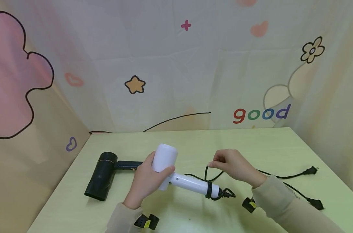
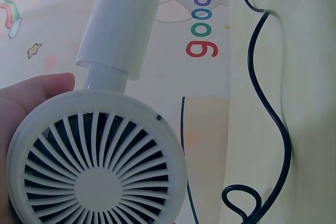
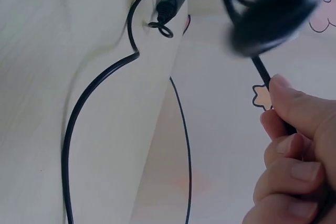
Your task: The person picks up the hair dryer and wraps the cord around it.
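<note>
A white hair dryer (image 1: 191,183) is held above the table by my left hand (image 1: 148,181), which grips it round the barrel. Its handle slants down to the right, with black cord (image 1: 209,189) wound round the lower end. In the left wrist view the round slotted grille (image 2: 98,190) faces the camera. Thumb and forefinger of my right hand (image 1: 234,165) pinch a stretch of black cord (image 3: 261,69), right of the handle. Dark loops blur close to the right wrist camera.
A black hair dryer (image 1: 102,176) lies at the table's left, its handle partly behind my left hand. Black cord runs across the table (image 1: 193,139). Two black plugs, one farther back (image 1: 309,171) and a nearer plug (image 1: 316,204), lie at the right. A printed curtain (image 1: 170,64) stands behind.
</note>
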Demonstrator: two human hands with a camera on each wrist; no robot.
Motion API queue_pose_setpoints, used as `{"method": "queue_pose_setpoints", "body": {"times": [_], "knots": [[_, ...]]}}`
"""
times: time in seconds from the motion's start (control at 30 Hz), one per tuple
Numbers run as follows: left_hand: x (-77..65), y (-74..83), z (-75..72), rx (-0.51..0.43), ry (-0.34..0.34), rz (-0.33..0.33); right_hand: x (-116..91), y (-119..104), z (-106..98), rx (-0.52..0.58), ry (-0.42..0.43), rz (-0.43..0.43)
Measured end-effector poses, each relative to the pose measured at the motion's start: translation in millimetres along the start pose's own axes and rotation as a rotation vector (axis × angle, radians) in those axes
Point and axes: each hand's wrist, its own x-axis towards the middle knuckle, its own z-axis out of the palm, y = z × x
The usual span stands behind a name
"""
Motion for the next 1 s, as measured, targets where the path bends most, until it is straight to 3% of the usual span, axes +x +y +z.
{"method": "queue_pose_setpoints", "body": {"times": [0.57, 1.0], "knots": [[0.9, 0.6, 10.5, 0.088, 0.055, 0.044, -16, -28, -11, 0.002, -0.001, -0.001], [4.9, -1.4, 15.1, 0.135, 0.223, 0.085, -27, -45, -6, 0.047, 0.032, 0.000]]}}
